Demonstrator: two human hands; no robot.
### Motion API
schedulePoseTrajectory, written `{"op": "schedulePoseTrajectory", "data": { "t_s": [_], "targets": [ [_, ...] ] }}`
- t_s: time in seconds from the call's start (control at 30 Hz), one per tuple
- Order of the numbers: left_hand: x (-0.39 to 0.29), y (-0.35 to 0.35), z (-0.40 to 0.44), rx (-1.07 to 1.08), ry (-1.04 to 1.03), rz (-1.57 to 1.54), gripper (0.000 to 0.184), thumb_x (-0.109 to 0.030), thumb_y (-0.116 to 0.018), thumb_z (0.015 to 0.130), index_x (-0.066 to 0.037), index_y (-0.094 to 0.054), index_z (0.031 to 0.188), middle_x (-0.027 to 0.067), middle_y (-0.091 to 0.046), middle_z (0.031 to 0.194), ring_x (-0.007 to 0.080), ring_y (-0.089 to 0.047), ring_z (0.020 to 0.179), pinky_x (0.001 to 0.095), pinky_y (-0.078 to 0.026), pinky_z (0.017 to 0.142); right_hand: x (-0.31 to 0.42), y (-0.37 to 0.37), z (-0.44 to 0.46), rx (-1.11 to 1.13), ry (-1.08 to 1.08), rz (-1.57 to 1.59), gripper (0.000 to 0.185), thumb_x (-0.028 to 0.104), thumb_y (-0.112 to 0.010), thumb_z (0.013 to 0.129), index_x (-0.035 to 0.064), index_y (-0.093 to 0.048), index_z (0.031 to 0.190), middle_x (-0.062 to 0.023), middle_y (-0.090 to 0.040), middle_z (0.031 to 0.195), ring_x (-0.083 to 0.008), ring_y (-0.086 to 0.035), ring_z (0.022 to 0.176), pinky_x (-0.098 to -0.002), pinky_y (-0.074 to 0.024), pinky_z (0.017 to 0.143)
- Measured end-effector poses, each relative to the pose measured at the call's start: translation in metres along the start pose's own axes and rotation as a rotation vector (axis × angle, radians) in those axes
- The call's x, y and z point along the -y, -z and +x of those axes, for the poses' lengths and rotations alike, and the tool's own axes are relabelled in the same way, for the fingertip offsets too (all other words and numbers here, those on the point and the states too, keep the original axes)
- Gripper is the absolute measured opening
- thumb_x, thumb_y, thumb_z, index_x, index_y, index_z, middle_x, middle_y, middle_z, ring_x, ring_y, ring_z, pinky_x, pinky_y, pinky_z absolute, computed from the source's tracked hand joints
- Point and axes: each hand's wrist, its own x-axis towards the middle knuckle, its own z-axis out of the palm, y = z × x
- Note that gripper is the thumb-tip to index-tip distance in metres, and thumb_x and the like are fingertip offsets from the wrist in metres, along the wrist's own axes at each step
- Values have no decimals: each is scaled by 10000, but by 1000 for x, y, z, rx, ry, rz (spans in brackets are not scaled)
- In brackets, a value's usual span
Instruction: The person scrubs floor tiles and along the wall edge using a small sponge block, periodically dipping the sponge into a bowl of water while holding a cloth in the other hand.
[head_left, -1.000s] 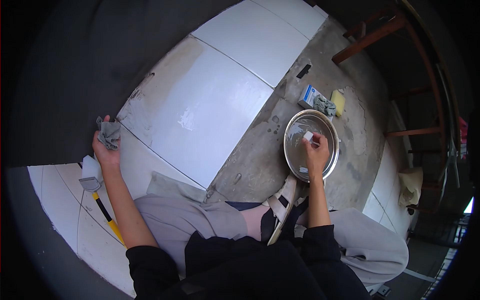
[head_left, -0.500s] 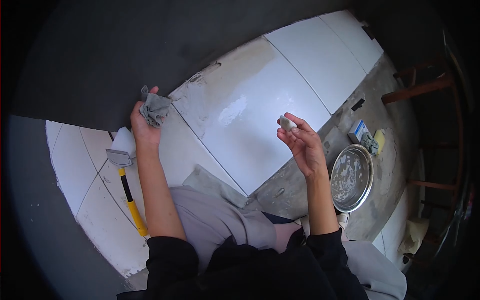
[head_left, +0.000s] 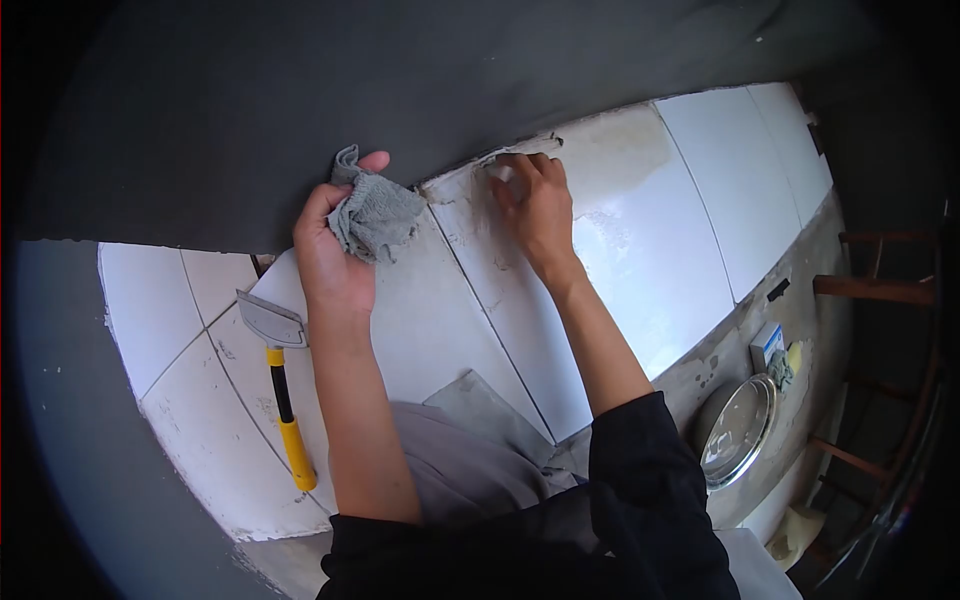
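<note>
My left hand (head_left: 335, 255) is closed around a crumpled grey cloth (head_left: 376, 215), held up in front of the dark wall's lower edge. My right hand (head_left: 540, 205) reaches to the stained back edge of a white floor tile (head_left: 640, 240), where the tile meets the wall. Its fingers are bent round a small whitish piece, now mostly hidden by them. Whitish smears and a brownish-grey stain mark this tile around the right hand. Left of my left forearm lies a scraper (head_left: 280, 385) with a wide metal blade and a yellow and black handle.
The dark wall (head_left: 250, 130) runs along the back. At right, a round metal basin (head_left: 740, 430) stands on bare concrete, near a small blue and white box (head_left: 767, 345) and a grey rag (head_left: 781, 370). Wooden furniture legs (head_left: 875, 289) stand at the far right.
My right hand has moved from above the tile's middle, where it held up the small whitish piece, to the tile's wall-side edge. The cloth stays in my left hand. The view has shifted.
</note>
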Motion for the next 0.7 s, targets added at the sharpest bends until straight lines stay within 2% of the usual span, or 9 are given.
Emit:
{"op": "schedulePoseTrajectory", "data": {
  "t_s": [0.03, 0.07, 0.17, 0.33, 0.43, 0.47, 0.6, 0.7],
  "targets": [
    [-1, 1, 0, 5, 8, -8, 346, -159, -422, 888, 3, -603, 1134, 147, -667, 1157, 144, -631, 946, 309, -494, 901, -2, -3, 5, -28, 37, -10, 305, 72, -711, 755, 82, -661, 1056, -102, -621, 932, -297, -554, 913, -406, -490, 818],
    [-1, 0, 0, -13, 13, -17, 342, -161, -427, 884, 7, -612, 1118, 151, -671, 1142, 146, -640, 920, 301, -508, 876, -4, -4, 8, 2, 16, -23, 289, 94, -702, 787, 78, -666, 1073, -111, -622, 998, -302, -552, 968, -409, -480, 858],
    [-2, 2, 0, 11, 32, -41, 354, -162, -425, 883, 15, -610, 1126, 154, -675, 1128, 145, -647, 894, 306, -526, 847, -6, -14, 14, 4, 28, -101, 277, 80, -701, 781, 77, -674, 1057, -117, -618, 1010, -308, -551, 956, -408, -478, 869],
    [-3, 0, -2, -18, 55, -48, 371, -169, -413, 884, 18, -619, 1129, 153, -681, 1113, 146, -660, 857, 314, -551, 804, 2, -27, 14, -9, 162, -116, 230, 41, -706, 709, 66, -704, 937, -116, -621, 959, -317, -554, 911, -406, -486, 831],
    [-3, 3, -3, -8, 48, -46, 377, -179, -403, 890, 19, -628, 1120, 151, -681, 1111, 146, -665, 848, 316, -557, 801, -13, -21, 25, -41, 118, -156, 216, 15, -698, 677, 26, -659, 889, -153, -575, 912, -333, -529, 918, -406, -483, 809],
    [-2, 3, -2, -1, 43, -48, 379, -182, -400, 892, 19, -631, 1116, 150, -681, 1111, 146, -666, 846, 316, -558, 801, -14, -22, 24, -34, 75, -179, 219, 22, -702, 700, 61, -698, 916, -118, -619, 941, -321, -558, 914, -408, -486, 832],
    [0, 5, 0, 11, 53, -82, 381, -187, -394, 898, 16, -628, 1119, 147, -681, 1109, 143, -668, 843, 326, -570, 790, 3, -28, 17, 4, 237, -117, 190, 11, -699, 700, 57, -706, 884, -107, -625, 926, -308, -557, 897, -400, -487, 819],
    [1, 6, -1, 11, 45, -72, 380, -188, -395, 899, 16, -622, 1126, 148, -679, 1111, 141, -669, 841, 336, -576, 790, -8, -21, 25, 10, 188, -177, 203, 12, -705, 694, 57, -709, 892, -111, -623, 949, -313, -557, 911, -404, -488, 819]
  ]
}}
